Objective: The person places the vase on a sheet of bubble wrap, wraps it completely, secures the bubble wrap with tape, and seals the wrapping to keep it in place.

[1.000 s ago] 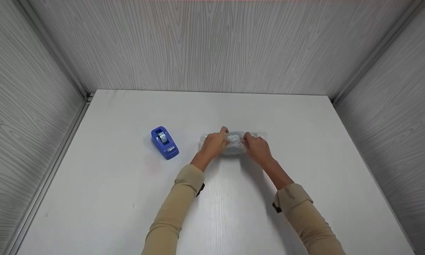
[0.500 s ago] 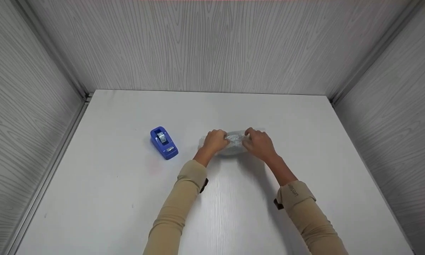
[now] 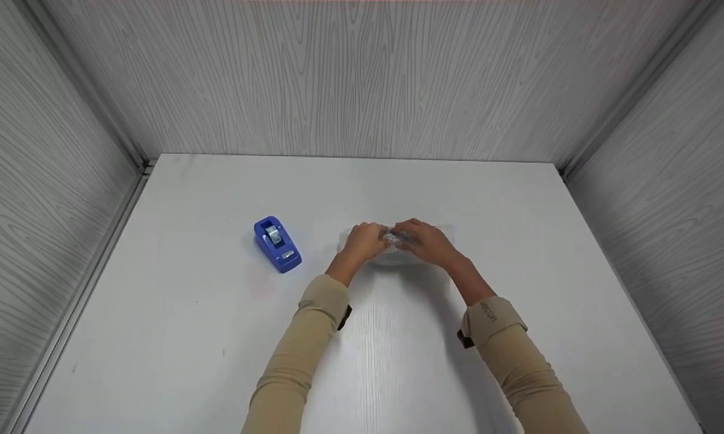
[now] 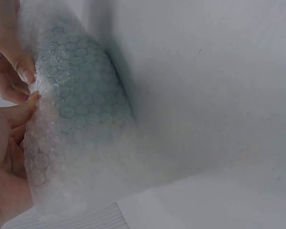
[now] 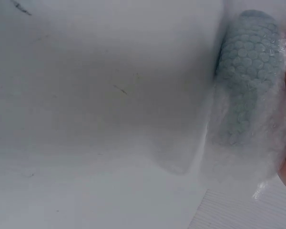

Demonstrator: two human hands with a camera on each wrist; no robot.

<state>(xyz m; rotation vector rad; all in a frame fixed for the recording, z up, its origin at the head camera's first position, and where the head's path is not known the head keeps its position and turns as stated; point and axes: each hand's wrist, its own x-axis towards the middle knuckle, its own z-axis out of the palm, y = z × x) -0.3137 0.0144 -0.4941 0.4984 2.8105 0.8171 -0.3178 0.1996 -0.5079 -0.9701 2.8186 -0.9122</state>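
A roll of clear bubble wrap [image 3: 396, 258] lies on the table under both hands. Through its bubbles a rounded, pale blue-green object [image 5: 250, 52] shows; its kind cannot be told. At the roll's left part, my left hand [image 3: 363, 242] pinches the upper edge of the wrap between thumb and finger. From the right, my right hand [image 3: 428, 242] reaches over the roll and holds the wrap close to the left fingertips, its thumb on the near side. Both wrist views show loose wrap spreading beyond the object's ends.
A blue tape dispenser [image 3: 277, 244] with a roll of tape stands left of the hands. Beneath everything is a white table [image 3: 217, 337]. Grey wood-grain panels [image 3: 362, 78] rise at the back and on both sides.
My right hand has shifted left along the roll, its fingers now more stretched and near the left hand. My left fingers have drawn in on the wrap's edge. The tape dispenser stays put.
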